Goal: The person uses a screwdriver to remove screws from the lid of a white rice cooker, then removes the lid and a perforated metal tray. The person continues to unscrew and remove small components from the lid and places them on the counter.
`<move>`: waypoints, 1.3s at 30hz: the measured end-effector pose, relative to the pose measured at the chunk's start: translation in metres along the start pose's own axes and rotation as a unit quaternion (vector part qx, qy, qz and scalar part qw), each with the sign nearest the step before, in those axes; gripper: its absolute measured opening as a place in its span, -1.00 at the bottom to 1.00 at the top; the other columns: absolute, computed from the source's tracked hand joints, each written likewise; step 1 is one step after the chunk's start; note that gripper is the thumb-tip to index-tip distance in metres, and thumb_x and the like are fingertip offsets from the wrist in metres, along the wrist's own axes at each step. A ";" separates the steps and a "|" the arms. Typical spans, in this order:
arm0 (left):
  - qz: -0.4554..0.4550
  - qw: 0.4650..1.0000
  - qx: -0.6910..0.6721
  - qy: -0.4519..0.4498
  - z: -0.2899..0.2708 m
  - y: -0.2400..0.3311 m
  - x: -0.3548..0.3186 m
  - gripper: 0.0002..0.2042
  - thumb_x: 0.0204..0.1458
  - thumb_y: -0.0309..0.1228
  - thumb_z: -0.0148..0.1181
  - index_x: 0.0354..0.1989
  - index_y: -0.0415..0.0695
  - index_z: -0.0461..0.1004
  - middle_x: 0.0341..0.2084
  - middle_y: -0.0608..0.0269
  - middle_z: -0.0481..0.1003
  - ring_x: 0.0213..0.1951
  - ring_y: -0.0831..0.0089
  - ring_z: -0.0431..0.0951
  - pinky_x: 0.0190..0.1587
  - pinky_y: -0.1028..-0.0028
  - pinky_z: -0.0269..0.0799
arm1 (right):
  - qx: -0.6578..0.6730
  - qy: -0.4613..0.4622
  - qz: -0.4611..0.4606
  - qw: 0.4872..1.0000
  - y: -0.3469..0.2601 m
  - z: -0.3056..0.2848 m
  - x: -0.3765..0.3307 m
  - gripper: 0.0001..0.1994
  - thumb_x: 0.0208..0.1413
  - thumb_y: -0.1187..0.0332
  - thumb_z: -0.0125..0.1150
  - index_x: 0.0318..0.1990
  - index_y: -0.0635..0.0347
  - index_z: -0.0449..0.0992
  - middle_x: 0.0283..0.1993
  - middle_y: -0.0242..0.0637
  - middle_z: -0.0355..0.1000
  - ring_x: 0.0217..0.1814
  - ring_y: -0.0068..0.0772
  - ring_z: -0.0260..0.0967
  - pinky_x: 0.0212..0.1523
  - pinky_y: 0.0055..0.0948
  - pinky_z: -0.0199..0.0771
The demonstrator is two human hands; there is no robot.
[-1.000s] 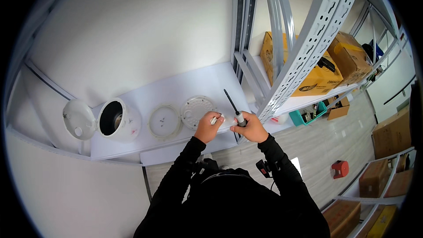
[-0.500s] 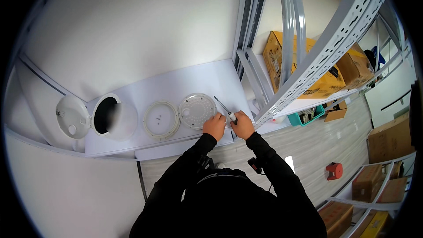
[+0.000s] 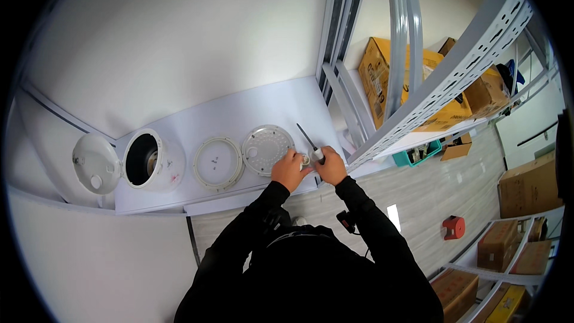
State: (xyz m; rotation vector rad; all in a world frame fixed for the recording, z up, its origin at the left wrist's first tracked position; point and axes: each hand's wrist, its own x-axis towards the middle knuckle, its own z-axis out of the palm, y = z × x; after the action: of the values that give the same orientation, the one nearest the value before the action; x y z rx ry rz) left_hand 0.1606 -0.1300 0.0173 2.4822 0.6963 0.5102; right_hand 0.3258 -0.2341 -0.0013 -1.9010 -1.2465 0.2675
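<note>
In my right hand is a screwdriver, its fingers closed round the pale and dark handle while the shaft points up and away to the left. My left hand pinches a small white round part just left of that handle; its exact kind is too small to tell. Beyond my left fingers lies a round white plate with many small dots and one larger hole. Left of it, a white ring lies flat, several tiny screws within its outline.
A white drum-shaped housing with a dark inside stands at the table's left, its round lid hinged open. At right, a grey slotted post rises beside yellow boxes. A teal bin and a red stool are farther right.
The small white part now shows between my left fingers. My right hand has shifted slightly right with the screwdriver, whose tip has moved right and a little farther away.
</note>
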 end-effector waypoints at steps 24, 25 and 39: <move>-0.037 0.999 0.017 -0.026 0.003 -0.004 -0.020 -0.39 -0.08 -0.42 0.45 0.17 -0.18 0.34 -0.04 -0.06 0.42 0.03 -0.11 0.47 0.05 0.05 0.45 | 0.052 -0.014 0.022 0.998 -0.016 -0.023 -0.008 -0.75 -0.03 0.48 0.35 -0.15 0.27 0.58 -0.20 0.02 0.46 -0.18 0.14 0.47 -0.15 -0.11 0.48; -0.034 0.999 0.014 -0.029 0.002 -0.005 -0.019 -0.40 -0.09 -0.41 0.46 0.16 -0.17 0.35 -0.04 -0.04 0.43 0.03 -0.11 0.47 0.05 0.06 0.45 | 0.049 -0.017 0.024 0.998 -0.017 -0.024 -0.009 -0.75 -0.03 0.48 0.35 -0.15 0.27 0.58 -0.20 0.02 0.47 -0.19 0.14 0.47 -0.16 -0.11 0.48; -0.006 0.995 -0.058 0.080 -0.020 0.000 -0.013 -0.48 -0.06 -0.34 0.48 0.09 -0.15 0.43 -0.09 0.06 0.47 -0.01 -0.02 0.50 0.00 0.11 0.46 | 0.107 -0.027 0.027 0.994 -0.058 -0.043 -0.005 -0.77 0.01 0.45 0.38 -0.21 0.30 0.50 -0.38 -0.07 0.47 -0.39 -0.05 0.46 -0.32 -0.24 0.45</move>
State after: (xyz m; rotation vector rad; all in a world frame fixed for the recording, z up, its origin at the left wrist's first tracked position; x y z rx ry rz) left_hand 0.1406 -0.1306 0.0307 2.3468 0.7215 0.7309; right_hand 0.3095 -0.2516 0.0674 -1.7542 -1.1531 0.4651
